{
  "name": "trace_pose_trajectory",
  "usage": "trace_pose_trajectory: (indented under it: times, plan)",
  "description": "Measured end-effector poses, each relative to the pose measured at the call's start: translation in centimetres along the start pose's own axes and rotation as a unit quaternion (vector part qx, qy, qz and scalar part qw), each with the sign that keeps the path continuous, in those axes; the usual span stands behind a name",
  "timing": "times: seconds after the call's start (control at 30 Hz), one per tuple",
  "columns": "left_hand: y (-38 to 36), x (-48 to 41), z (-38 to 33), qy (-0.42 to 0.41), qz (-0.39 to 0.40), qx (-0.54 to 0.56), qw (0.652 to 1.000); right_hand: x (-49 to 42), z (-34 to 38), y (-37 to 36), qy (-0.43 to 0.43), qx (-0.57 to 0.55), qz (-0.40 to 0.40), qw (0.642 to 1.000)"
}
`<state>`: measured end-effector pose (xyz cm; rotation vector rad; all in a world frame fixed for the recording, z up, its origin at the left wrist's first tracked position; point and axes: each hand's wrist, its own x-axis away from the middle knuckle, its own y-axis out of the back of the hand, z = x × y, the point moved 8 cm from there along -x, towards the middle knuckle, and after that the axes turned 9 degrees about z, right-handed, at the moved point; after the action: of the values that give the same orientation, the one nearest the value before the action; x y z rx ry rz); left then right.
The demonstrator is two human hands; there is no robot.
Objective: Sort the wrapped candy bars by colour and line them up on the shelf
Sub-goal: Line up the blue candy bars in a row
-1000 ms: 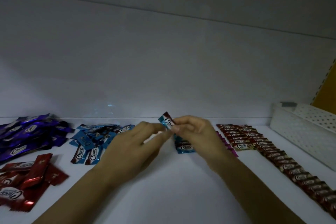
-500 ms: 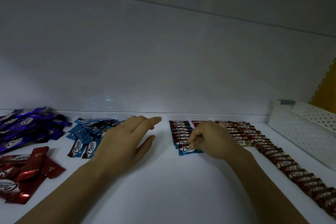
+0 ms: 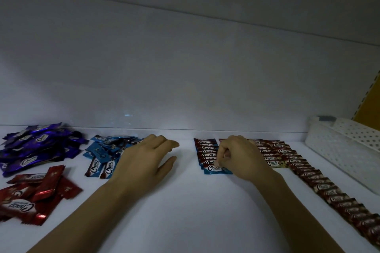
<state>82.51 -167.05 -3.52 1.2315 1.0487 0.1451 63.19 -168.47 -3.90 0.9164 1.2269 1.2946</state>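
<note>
While a person's right hand point(image 3: 240, 156) curls over the near end of a half-built blue row point(image 3: 206, 151), fingertips appearing to pinch the front blue bar point(image 3: 214, 169), the chief risk is a knock-on shuffle. The bars overlap like roof tiles, so a sideways drag or a hasty lift could skew this one and pull its neighbours out of line. Slick wrappers would probably slide freely on the white shelf point(image 3: 195, 211).

A second hazard sits immediately right of that hand, where the brown rows point(image 3: 329, 189) begin; a swing of the wrist could brush them.

The left hand point(image 3: 144, 158) is open and holds nothing, fingers straight and thumb spread, low over the shelf; whether it touches the surface cannot be told. A loose blue pile point(image 3: 107, 154) lies against its left edge, and a careless grab there could scatter bars toward the purple heap point(image 3: 37, 146) and red heap point(image 3: 35, 191) farther left. Dim light may also make blue and purple easy to confuse.

The blue bar is a small flat packet with blue ends, a dark brown band and white "Choco" lettering. It lies crosswise, partly beneath the right fingertips. A white perforated basket point(image 3: 345, 150) stands well right of both hands.
</note>
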Motion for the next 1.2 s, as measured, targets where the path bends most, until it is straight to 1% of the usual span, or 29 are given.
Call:
trace_pose_trajectory:
  times: [0.03,0.07,0.1,0.13,0.17,0.2,0.23,0.3,0.33,0.4,0.47,0.5,0.57,0.6,0.67,0.77,0.9,1.03,1.07,1.13,1.2]
  plan:
    - [0.1,0.0,0.3,0.017,-0.007,-0.009,1.0,0.1,0.4,0.6,0.005,-0.021,-0.034,0.999]
    - [0.3,0.0,0.9,0.043,-0.02,-0.017,0.999,0.0,0.9,1.2,0.01,-0.066,-0.066,0.996]
    - [0.6,0.1,1.7,0.078,-0.035,-0.025,0.996,-0.2,1.8,1.5,0.019,-0.128,-0.083,0.988]
    - [0.9,0.3,2.7,0.118,-0.042,-0.036,0.991,-0.8,3.0,1.3,0.03,-0.187,-0.073,0.979]
    - [0.8,0.6,3.9,0.165,-0.033,-0.05,0.984,-1.8,4.8,0.7,0.042,-0.227,-0.044,0.972]
    - [0.5,1.0,5.2,0.217,-0.006,-0.07,0.974,-2.8,6.7,-0.3,0.056,-0.249,-0.009,0.967]
    - [-0.1,1.7,6.7,0.272,0.036,-0.088,0.958,-4.0,8.7,-1.3,0.073,-0.26,0.014,0.963]
    - [-1.4,3.4,9.2,0.361,0.103,-0.116,0.919,-6.6,12.1,-2.7,0.091,-0.257,0.021,0.962]
    - [-2.0,4.1,10.0,0.39,0.123,-0.113,0.905,-7.8,13.4,-3.4,0.09,-0.238,0.014,0.967]
    - [-3.1,5.0,11.0,0.422,0.151,-0.085,0.89,-9.9,15.2,-4.9,0.082,-0.172,0.006,0.982]
    - [-4.1,5.5,11.5,0.426,0.181,-0.043,0.886,-10.9,15.6,-6.5,0.048,-0.118,0.018,0.992]
    - [-4.3,5.4,11.6,0.418,0.18,-0.025,0.89,-11.0,15.4,-7.2,0.027,-0.122,0.034,0.992]
    - [-4.0,4.9,11.3,0.384,0.154,-0.008,0.91,-10.9,15.1,-8.3,0.013,-0.189,0.07,0.979]
    - [-3.9,4.6,11.1,0.366,0.145,0.001,0.919,-10.7,15.0,-8.6,0.02,-0.243,0.086,0.966]
    - [-4.0,4.2,10.8,0.342,0.137,0.024,0.929,-9.8,15.1,-8.5,0.037,-0.358,0.109,0.927]
    - [-4.2,3.6,10.0,0.306,0.133,0.048,0.942,-8.5,14.4,-8.1,0.026,-0.466,0.103,0.878]
    - [-4.5,2.7,8.8,0.261,0.134,0.068,0.954,-6.9,13.1,-8.6,-0.027,-0.57,0.094,0.816]
    - [-4.2,1.7,7.7,0.221,0.144,0.013,0.965,-6.1,11.9,-8.4,-0.03,-0.62,0.115,0.776]
    - [-4.0,1.5,7.5,0.213,0.139,0.002,0.967,-5.9,11.5,-8.3,-0.025,-0.623,0.112,0.774]
    - [-3.5,1.1,7.3,0.198,0.119,-0.011,0.973,-5.4,10.6,-8.1,-0.016,-0.608,0.085,0.789]
    - [-2.9,0.9,7.5,0.196,0.089,0.006,0.976,-4.9,9.8,-8.1,-0.014,-0.598,0.046,0.8]
